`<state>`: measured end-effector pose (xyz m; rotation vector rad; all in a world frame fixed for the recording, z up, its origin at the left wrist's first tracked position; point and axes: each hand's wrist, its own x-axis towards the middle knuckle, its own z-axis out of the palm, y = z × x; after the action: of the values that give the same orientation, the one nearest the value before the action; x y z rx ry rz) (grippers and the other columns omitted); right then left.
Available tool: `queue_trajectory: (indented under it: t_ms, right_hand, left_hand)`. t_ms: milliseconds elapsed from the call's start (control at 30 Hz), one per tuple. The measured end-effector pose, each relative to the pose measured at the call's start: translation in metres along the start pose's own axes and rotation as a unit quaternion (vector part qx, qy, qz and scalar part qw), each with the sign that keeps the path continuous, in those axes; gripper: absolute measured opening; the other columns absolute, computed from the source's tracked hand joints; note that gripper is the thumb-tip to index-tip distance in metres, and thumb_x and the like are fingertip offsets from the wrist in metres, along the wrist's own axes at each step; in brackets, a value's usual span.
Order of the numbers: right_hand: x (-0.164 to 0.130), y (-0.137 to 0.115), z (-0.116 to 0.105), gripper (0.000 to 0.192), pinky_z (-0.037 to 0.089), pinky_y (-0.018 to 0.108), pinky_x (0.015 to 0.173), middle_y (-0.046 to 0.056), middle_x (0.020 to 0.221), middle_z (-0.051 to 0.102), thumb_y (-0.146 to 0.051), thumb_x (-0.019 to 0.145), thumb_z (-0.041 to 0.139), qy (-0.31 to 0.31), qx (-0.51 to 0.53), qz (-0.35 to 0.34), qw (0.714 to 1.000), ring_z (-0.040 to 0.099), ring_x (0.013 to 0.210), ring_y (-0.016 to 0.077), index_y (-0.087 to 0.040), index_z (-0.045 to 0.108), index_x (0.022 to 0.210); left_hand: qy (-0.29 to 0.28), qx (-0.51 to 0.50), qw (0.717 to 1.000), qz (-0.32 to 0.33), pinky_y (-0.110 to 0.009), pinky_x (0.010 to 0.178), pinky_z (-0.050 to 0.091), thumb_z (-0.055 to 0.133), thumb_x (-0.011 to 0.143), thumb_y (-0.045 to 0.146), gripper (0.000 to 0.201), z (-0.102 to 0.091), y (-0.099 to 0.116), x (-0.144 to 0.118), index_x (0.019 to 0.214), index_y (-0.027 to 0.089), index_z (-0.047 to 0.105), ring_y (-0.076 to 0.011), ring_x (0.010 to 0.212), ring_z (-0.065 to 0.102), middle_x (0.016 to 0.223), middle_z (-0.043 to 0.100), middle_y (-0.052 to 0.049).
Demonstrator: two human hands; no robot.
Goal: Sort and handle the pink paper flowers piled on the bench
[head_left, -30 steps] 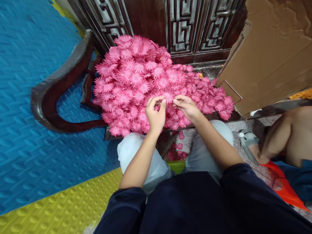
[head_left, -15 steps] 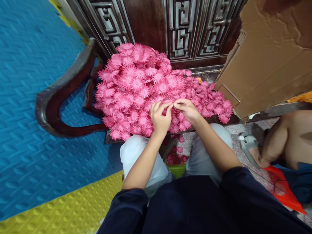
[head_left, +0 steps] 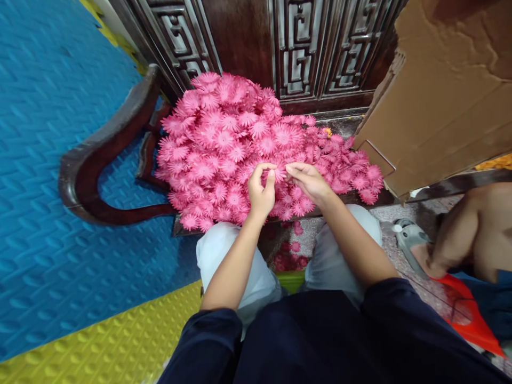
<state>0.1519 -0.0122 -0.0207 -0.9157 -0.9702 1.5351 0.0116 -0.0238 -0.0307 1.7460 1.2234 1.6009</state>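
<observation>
Between our left hand [head_left: 261,194] and right hand [head_left: 310,181] we pinch a pink daisy-like flower [head_left: 279,172], above a heap of matching blossoms [head_left: 224,141] on a dark wooden bench [head_left: 346,126]. Blue matting [head_left: 52,138] lies beside its curved armrest [head_left: 83,170]; at the right, brown cardboard [head_left: 448,112] stands near another person's bare leg [head_left: 460,226].

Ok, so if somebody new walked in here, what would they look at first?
Probably the big heap of pink flowers, piled on the dark wooden bench in front of the person's knees. Then the left hand and right hand near its front, with one flower between their fingertips. The bright blue mat stands out on the left.
</observation>
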Motion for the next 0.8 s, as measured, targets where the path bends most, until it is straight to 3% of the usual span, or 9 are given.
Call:
queue_trajectory:
  t_ms: [133,300,400,567,667,800]
  right_hand:
    - [-0.0008,-0.0008,-0.0013,0.027,0.042,0.025,0.068,-0.003,0.064,0.064,-0.038,0.051,0.082,0.002,0.013,0.031,0.999,0.053,0.063,0.0085,-0.02,0.071,0.068]
    - [0.0011,-0.0006,-0.0013,0.027,0.044,0.025,0.071,-0.003,0.064,0.067,-0.038,0.048,0.083,0.03,0.022,0.002,0.999,0.054,0.064,0.0083,-0.021,0.072,0.066]
    - [0.0015,0.0005,0.0003,0.028,0.046,0.026,0.074,-0.003,0.065,0.069,-0.04,0.045,0.084,0.059,0.007,-0.028,0.998,0.056,0.064,0.0086,-0.022,0.072,0.063]
    - [-0.0002,0.0025,0.0049,0.026,0.048,0.03,0.08,-0.002,0.068,0.071,-0.039,0.045,0.084,0.075,-0.024,-0.069,0.994,0.06,0.067,0.0105,-0.023,0.073,0.062]
    - [-0.0005,0.0038,0.0063,0.025,0.049,0.03,0.08,-0.002,0.068,0.071,-0.038,0.045,0.084,0.07,-0.023,-0.067,0.995,0.062,0.069,0.0113,-0.023,0.073,0.062]
    - [-0.0004,0.0044,0.0051,0.024,0.048,0.028,0.078,-0.003,0.067,0.07,-0.036,0.045,0.084,0.05,0.0,-0.047,0.998,0.06,0.066,0.0097,-0.023,0.073,0.062]
  left_hand:
    - [-0.052,0.012,0.999,-0.004,-0.03,0.084,0.047,0.044,0.091,0.036,0.021,-0.0029,-0.0004,0.0041,0.086,0.022,0.059,-0.0165,0.088,0.06,0.087,0.065,-0.003]
    - [0.003,0.14,0.99,0.023,-0.036,0.096,0.039,0.059,0.083,0.038,0.019,-0.0027,0.004,0.0015,0.087,0.024,0.07,-0.0208,0.106,0.051,0.107,0.058,-0.006]
    - [0.027,0.161,0.987,0.004,-0.037,0.095,0.039,0.068,0.075,0.042,0.022,0.0,0.0052,-0.0002,0.089,0.026,0.073,-0.0204,0.101,0.051,0.102,0.057,-0.005]
    - [0.005,-0.015,0.995,-0.099,-0.032,0.085,0.046,0.075,0.068,0.035,0.018,0.0019,0.004,0.0021,0.081,0.022,0.074,-0.0151,0.084,0.059,0.082,0.064,-0.002]
    - [0.003,-0.149,0.973,-0.177,-0.03,0.079,0.05,0.079,0.061,0.032,0.022,0.0019,0.0043,0.0038,0.077,0.019,0.073,-0.014,0.076,0.064,0.078,0.07,-0.001]
    - [0.02,-0.232,0.946,-0.224,-0.027,0.073,0.053,0.084,0.051,0.032,0.027,0.0053,0.0058,0.0043,0.071,0.018,0.071,-0.0128,0.069,0.066,0.072,0.071,-0.001]
